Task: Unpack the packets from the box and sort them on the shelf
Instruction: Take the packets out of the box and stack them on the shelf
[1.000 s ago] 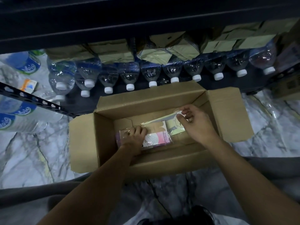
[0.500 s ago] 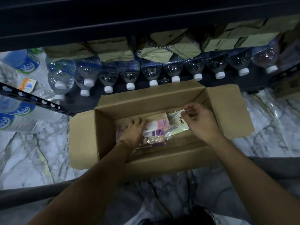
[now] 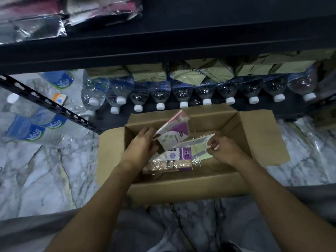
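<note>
An open cardboard box [image 3: 261, 135] sits on the marble floor in front of a dark shelf [image 3: 181, 50]. My left hand [image 3: 141, 144] is closed on a pink and purple packet [image 3: 174, 130], tilted up above the box's far wall. To its right, my right hand [image 3: 221, 148] pinches the edge of a pale green packet [image 3: 196, 144]. More clear-wrapped packets [image 3: 172, 160], one with purple print, lie in the bottom of the box.
A row of water bottles [image 3: 183, 93] lies on the lowest shelf behind the box, with tan paper packs [image 3: 214, 71] above them. Wrapped packets [image 3: 72, 13] rest on the upper shelf at left. Loose bottles [image 3: 41, 128] lie on the floor at left beside a slanted metal strut [image 3: 47, 104].
Both hands have lifted their packets up from the bottom of the box; the left packet now stands tilted above the far wall. The camera has tipped up, showing the upper shelf.
</note>
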`<state>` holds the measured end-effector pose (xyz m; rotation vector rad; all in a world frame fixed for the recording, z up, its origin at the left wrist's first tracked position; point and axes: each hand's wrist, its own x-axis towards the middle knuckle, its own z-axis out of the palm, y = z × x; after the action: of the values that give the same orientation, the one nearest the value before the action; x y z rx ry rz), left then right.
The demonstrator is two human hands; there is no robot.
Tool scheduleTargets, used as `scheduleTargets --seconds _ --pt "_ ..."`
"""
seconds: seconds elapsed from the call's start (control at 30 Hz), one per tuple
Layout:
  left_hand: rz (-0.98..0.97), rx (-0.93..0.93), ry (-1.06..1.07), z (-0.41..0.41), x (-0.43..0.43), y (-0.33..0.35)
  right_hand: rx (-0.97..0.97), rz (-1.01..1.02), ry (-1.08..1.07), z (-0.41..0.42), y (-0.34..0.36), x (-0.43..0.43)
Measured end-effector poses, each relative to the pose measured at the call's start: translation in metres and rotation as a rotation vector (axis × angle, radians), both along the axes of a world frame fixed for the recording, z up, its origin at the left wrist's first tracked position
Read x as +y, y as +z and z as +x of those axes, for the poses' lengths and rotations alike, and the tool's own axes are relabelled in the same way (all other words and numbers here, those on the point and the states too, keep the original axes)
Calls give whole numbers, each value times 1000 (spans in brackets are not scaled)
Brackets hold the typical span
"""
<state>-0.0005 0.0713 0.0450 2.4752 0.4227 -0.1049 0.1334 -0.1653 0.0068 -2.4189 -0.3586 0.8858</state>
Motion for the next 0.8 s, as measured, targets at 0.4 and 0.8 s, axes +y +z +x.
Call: scheduleTargets --seconds 0.4,0.8 --pt "146 -257 148 -39 15 50 -95 -323 397 2 -46 29" --pt "110 -260 233 -32 20 35 -227 -398 752 -9 -100 66"
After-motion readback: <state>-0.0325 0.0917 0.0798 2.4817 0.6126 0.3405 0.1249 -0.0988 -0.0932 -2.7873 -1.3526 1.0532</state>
